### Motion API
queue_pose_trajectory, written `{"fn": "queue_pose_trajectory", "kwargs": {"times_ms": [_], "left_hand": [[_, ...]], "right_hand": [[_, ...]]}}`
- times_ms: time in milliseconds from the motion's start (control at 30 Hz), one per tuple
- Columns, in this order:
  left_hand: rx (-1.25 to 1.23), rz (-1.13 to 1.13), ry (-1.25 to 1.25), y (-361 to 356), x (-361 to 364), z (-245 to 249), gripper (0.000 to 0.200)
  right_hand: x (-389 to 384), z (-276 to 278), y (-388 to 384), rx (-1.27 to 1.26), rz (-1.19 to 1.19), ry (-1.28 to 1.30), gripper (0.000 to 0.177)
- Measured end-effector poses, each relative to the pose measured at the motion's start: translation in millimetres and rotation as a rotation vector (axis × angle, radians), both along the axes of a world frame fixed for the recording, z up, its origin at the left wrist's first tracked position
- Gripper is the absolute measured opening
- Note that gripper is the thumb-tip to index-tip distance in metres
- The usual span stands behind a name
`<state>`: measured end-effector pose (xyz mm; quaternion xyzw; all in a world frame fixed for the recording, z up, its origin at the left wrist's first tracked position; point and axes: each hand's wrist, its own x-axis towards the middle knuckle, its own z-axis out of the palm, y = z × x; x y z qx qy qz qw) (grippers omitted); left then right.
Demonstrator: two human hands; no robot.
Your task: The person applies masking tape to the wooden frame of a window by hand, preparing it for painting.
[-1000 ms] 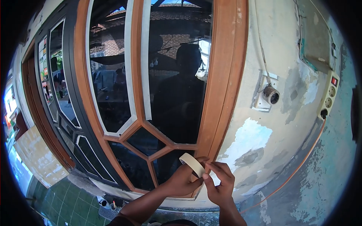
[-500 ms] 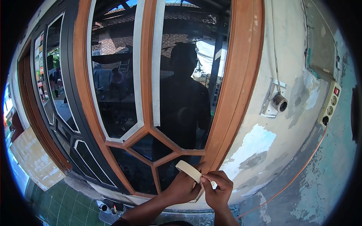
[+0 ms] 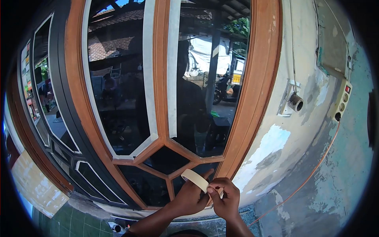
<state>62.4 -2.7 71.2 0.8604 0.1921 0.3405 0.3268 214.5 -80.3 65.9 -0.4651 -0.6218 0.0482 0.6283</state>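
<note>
My left hand [image 3: 188, 200] is closed around a roll of cream masking tape [image 3: 196, 180], its fingers partly hidden behind the roll. At the roll's right edge my right hand [image 3: 226, 199] pinches with thumb and forefinger, where the tape's end seems to be. Both hands are low in front of a brown wooden window frame [image 3: 160, 75] with dark, reflective glass. Pale tape strips [image 3: 148, 63] line the edges of the left pane. Another strip [image 3: 173, 71] runs down the left side of the right pane [image 3: 213, 130], whose lower edges show bare wood.
To the right, a peeling wall [image 3: 260, 158] carries a short pipe stub [image 3: 295, 102] and a power strip [image 3: 343, 100] with an orange cord [image 3: 312, 173]. Dark-painted panels [image 3: 63, 79] stand at the left. A paint-smeared board [image 3: 37, 183] leans above green floor tiles [image 3: 85, 221].
My view has shifted, so the window sits slightly lower. Both hands stay together at the tape roll, with the right fingers now curled more tightly at its edge.
</note>
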Motion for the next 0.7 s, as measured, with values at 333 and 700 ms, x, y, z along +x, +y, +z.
{"fn": "queue_pose_trajectory", "kwargs": {"times_ms": [333, 700], "left_hand": [[0.271, 0.038, 0.062, 8, -29, -11, 0.082], [0.331, -0.051, 0.131, 19, -49, -32, 0.081]], "right_hand": [[-38, -3, -6, -0.12, -0.084, 0.118, 0.013], [-58, -18, -9, -0.239, -0.206, -0.089, 0.013]]}}
